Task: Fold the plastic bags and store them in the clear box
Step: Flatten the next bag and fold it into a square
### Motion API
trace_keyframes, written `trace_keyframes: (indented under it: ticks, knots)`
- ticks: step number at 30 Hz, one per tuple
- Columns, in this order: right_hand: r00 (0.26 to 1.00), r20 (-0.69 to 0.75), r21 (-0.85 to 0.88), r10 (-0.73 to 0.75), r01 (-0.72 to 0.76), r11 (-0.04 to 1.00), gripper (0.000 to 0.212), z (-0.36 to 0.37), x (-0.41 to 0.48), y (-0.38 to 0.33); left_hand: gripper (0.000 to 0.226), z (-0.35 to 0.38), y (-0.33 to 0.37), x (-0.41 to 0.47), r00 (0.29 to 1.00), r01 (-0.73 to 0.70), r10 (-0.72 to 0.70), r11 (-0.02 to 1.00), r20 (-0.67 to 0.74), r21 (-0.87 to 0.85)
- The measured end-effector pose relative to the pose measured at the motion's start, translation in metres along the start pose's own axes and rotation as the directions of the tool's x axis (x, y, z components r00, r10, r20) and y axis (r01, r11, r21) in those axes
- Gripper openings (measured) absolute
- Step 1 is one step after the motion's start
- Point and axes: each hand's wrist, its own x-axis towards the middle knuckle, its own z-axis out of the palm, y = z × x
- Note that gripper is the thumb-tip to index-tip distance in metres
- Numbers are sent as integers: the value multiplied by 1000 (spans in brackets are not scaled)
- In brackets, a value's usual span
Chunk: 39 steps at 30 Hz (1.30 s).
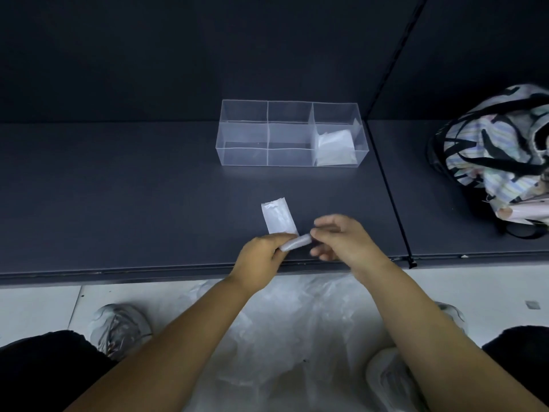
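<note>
Watching from afar, I am seeing the folding step in hand. The left hand [261, 251] is pinching the turned-over near end of a white bag strip [279, 218], whose far end is lying flat on the shelf [148, 188]. The right hand [341, 239] is blurring at the strip's tip, fingers [326, 222] loosely spread, and I cannot tell whether they are gripping.

Next, I am judging, the strip is needing more folds, then a carry to the clear box [243, 156], where folded bags [335, 147] are sitting in the right compartment. Open shelf is lying between the hands and the box. The shelf's front edge [178, 270] is running just under the hands, and a striped bag [499, 150] is sitting well off to the right.
</note>
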Motion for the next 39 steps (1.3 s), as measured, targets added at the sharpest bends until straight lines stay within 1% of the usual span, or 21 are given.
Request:
trace_keyframes:
  ticks: [1,2,4,7,11,16,18,19,20,21,22,23,24,25,26,27,29,31,34,37,39]
  knots:
    - [995,-39,-116,-91,86,990,30,-3,2,-1,27,-3,1,2,999,38,-38,999,19,-30]
    - [986,-28,-194,-166,158,968,40,-6,5,-2,24,-6,2,5,997,78,-76,995,31,-61]
    - [974,85,-227,-211,225,947,51,-6,13,-1,20,-13,3,15,987,157,-151,981,53,-114]
    - [960,184,-205,-210,246,947,41,6,26,5,30,-21,4,31,960,271,-258,954,112,-126]
    - [978,59,-127,-198,204,971,13,23,46,10,37,-25,-1,45,924,382,-365,890,114,-248]
    - [987,-77,-227,-143,122,966,11,32,64,13,31,-22,-6,61,845,507,-522,710,119,-488]
    - [985,-116,-276,-130,94,956,11,34,68,11,28,-22,-7,65,802,528,-592,638,82,-560]
    - [984,-129,-302,-127,83,950,11,35,70,10,25,-22,-7,65,785,521,-619,631,32,-575]
    - [982,-138,-329,-126,74,942,9,36,71,9,22,-21,-8,65,773,504,-632,668,-60,-547]
    - [982,-144,-353,-126,68,933,7,37,72,8,20,-20,-8,63,770,479,-608,750,-193,-456]
    - [981,-148,-373,-124,61,926,8,38,72,6,18,-19,-9,61,781,440,-527,845,-336,-304]
    - [981,-151,-387,-118,51,921,9,39,72,4,16,-18,-9,58,808,375,-392,918,-439,-128]
    - [982,-151,-398,-109,40,917,10,40,72,2,16,-16,-9,56,851,281,-230,959,-472,40]
    - [984,-149,-406,-100,32,914,9,40,72,1,19,-12,-10,54,902,177,-85,967,-422,184]
    - [985,-146,-408,-89,22,913,9,41,72,-1,26,-8,-12,54,951,84,17,946,-310,312]
    - [986,-147,-407,-78,11,914,10,41,72,-2,35,-4,-15,53,983,25,56,905,-176,424]
    - [984,-162,-415,-68,-5,910,12,42,71,-3,52,2,-25,50,1000,-5,-1,819,10,574]
    - [977,-190,-445,-100,5,896,14,45,70,0,65,2,-35,48,992,36,-101,801,75,597]
    - [934,-271,-498,-234,72,864,13,54,64,15,84,1,-42,49,984,37,-135,801,120,598]
    - [837,-348,-620,-422,133,774,23,58,59,38,86,-3,-46,51,978,26,-151,773,144,633]
    - [799,-358,-677,-483,134,724,27,56,58,47,87,-4,-46,52,976,22,-158,763,153,647]
